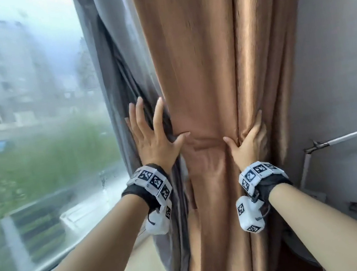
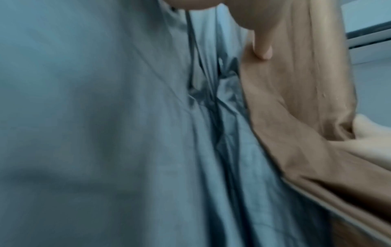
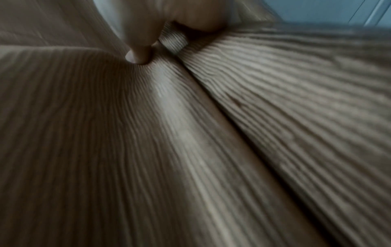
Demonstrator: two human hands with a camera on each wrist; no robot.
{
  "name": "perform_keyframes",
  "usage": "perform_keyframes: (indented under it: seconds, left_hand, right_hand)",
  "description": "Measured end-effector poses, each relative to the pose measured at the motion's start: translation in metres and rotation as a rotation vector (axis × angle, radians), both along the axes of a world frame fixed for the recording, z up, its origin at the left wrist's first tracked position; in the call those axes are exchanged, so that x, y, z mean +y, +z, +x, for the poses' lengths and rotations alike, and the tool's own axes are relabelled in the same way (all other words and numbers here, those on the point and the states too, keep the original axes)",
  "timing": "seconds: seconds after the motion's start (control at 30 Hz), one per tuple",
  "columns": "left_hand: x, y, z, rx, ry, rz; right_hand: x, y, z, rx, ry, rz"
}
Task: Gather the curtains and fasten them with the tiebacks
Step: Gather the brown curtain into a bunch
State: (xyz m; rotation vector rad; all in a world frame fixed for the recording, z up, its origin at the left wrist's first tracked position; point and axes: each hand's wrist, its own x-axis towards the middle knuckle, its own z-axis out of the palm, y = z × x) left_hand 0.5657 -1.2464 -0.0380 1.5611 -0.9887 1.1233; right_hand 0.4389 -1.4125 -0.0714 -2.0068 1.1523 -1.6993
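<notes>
Both forearms reach up from the bottom edge of the head view, wearing 2 marker-covered wrist bands, toward the curtains beside the window [image 1: 20, 111]. Largest is the brown curtain [image 1: 204, 62], bunched into a tall column of folds against the grey wall [image 1: 340, 55]; at its window-side edge hangs the thinner grey curtain [image 1: 115, 70], partly tucked behind it. A metal rail [image 1: 345, 137] runs along the wall to the right. No tieback shows in any view. The left hand [image 1: 150, 139] lies spread, fingers straight on the grey folds, thumb pressing into the brown cloth. The right hand [image 1: 248, 141] has fingers reaching round the column's right edge and thumb dug into a fold, so a pinched waist forms between the 2 hands. I'd judge the brown cloth soft, fairly heavy and a little slippery, likely to spring back out if let go; the squeezed waist looks the best place to hold it.
</notes>
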Motion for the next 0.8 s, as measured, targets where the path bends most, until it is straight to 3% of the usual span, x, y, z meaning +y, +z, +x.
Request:
perform_keyframes:
  seconds: [0.07,0.13,0.23,0.37,0.43,0.53,0.63,0.8]
  left_hand:
    - [0.016,-0.001,0.01,-0.023,0.077,-0.02]
    - [0.028,-0.001,0.014,0.101,0.098,0.001]
    - [0.033,-0.005,0.017,0.382,-0.186,0.028]
    - [0.005,-0.007,-0.006,0.497,-0.61,0.099]
    - [-0.011,-0.004,-0.024,0.56,-0.667,0.127]
    - [-0.026,0.003,-0.038,0.64,-0.791,0.022]
    - [-0.037,0.005,-0.042,0.67,-0.81,-0.028]
    - [-0.074,0.008,-0.084,0.694,-0.883,0.153]
  right_hand:
    - [0.001,0.0,0.006,-0.005,0.001,0.001]
    - [0.002,0.002,0.008,-0.01,0.002,0.001]
    - [0.007,0.0,0.008,-0.015,0.007,0.011]
    - [0.006,-0.001,-0.014,-0.015,-0.013,0.025]
    - [0.006,0.0,-0.027,-0.054,-0.005,0.043]
    - [0.008,0.001,-0.037,-0.066,-0.008,0.061]
    - [0.007,0.001,-0.043,-0.076,0.065,0.085]
    - [-0.01,0.001,-0.086,-0.158,0.187,0.086]
